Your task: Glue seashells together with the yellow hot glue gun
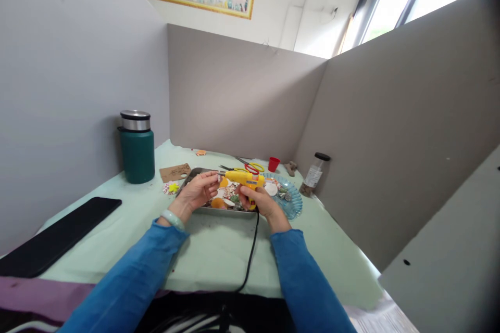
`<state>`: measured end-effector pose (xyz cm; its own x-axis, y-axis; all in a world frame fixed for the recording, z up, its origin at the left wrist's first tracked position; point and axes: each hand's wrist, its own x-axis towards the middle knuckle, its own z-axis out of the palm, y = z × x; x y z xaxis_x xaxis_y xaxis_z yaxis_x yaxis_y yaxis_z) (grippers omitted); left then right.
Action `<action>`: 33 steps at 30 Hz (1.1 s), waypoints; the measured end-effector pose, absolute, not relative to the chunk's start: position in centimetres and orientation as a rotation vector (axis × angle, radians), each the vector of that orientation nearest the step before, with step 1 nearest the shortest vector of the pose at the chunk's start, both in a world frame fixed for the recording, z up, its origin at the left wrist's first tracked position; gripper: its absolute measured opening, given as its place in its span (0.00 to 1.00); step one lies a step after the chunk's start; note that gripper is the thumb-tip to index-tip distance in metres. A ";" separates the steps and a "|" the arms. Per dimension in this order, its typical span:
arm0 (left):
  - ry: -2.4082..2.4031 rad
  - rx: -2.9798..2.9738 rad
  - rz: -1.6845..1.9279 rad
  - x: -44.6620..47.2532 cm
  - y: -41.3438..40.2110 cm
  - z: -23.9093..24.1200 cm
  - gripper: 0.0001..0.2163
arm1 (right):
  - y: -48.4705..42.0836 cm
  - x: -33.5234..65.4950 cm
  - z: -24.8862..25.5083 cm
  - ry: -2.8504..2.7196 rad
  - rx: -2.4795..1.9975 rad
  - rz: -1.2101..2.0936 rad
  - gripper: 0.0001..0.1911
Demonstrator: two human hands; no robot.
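My right hand (264, 204) grips a yellow hot glue gun (244, 177) by its handle, the nozzle pointing left. A black cord hangs from the handle down to the table's front edge. Just at the nozzle's tip, my left hand (195, 192) is closed in a pinch; a small pale bit shows at the fingertips, too small to name. Below both hands lies a metal tray (226, 213) with orange, white and green small pieces in it. Behind the gun are scissors with red and yellow handles (254, 167).
A green flask (137, 153) stands at the left by a black flat mat (66, 234). A brown board (174, 173) lies behind the tray. On the right are a blue scalloped plate (295, 203), a red cup (274, 164) and a leaning jar (314, 176). Grey partitions enclose the table.
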<state>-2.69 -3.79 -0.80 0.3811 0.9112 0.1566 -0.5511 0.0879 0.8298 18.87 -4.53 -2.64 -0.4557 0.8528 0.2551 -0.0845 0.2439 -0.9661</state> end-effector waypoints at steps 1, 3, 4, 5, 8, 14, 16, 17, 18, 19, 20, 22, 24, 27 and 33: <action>0.459 0.970 1.145 -2.7 -3.8 -0.8 0.09 | -4.5 18.9 -2.7 -1.644 -0.723 1.345 0.22; 0.456 0.972 1.143 -2.7 -3.9 -0.7 0.10 | -4.4 18.9 -2.7 -1.644 -0.714 1.344 0.22; 0.454 0.972 1.142 -2.7 -3.9 -0.7 0.11 | -4.3 18.9 -2.8 -1.642 -0.708 1.348 0.22; 0.455 0.972 1.141 -2.7 -3.9 -0.7 0.11 | -4.2 19.0 -2.9 -1.640 -0.703 1.349 0.22; 0.465 0.966 1.142 -2.7 -3.9 -0.8 0.11 | -4.1 19.1 -3.1 -1.639 -0.706 1.340 0.21; 0.461 0.970 1.136 -2.7 -4.0 -0.8 0.11 | -4.0 19.1 -3.1 -1.651 -0.700 1.345 0.20; 0.453 0.974 1.141 -2.7 -3.9 -0.8 0.10 | -4.1 19.1 -3.1 -1.654 -0.710 1.346 0.21; 0.448 0.973 1.144 -2.7 -3.9 -0.8 0.10 | -4.1 19.1 -3.1 -1.657 -0.712 1.346 0.21; 0.443 0.971 1.148 -2.8 -3.9 -0.8 0.10 | -4.1 19.1 -3.1 -1.662 -0.713 1.346 0.21; 0.439 0.968 1.150 -2.8 -3.9 -0.8 0.10 | -4.2 19.1 -3.0 -1.668 -0.712 1.345 0.21; 0.435 0.962 1.152 -2.8 -3.9 -0.8 0.10 | -4.2 19.1 -3.0 -1.675 -0.710 1.344 0.20; 0.427 0.941 1.155 -2.9 -3.8 -0.8 0.10 | -4.3 19.1 -3.0 -1.688 -0.701 1.339 0.20; 0.419 0.913 1.167 -3.0 -3.6 -0.9 0.10 | -4.4 19.1 -2.9 -1.694 -0.692 1.341 0.20; 0.402 0.889 1.186 -3.1 -3.3 -1.1 0.10 | -4.5 19.2 -2.8 -1.688 -0.712 1.358 0.21; 0.396 0.885 1.194 -3.2 -3.2 -1.0 0.10 | -4.5 19.2 -2.8 -1.704 -0.723 1.367 0.22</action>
<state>-3.17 -3.22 -1.05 0.3533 0.9190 0.1748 -0.6323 0.0969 0.7686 19.20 -4.53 -2.84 -0.5023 0.8305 0.2408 -0.0552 0.2471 -0.9674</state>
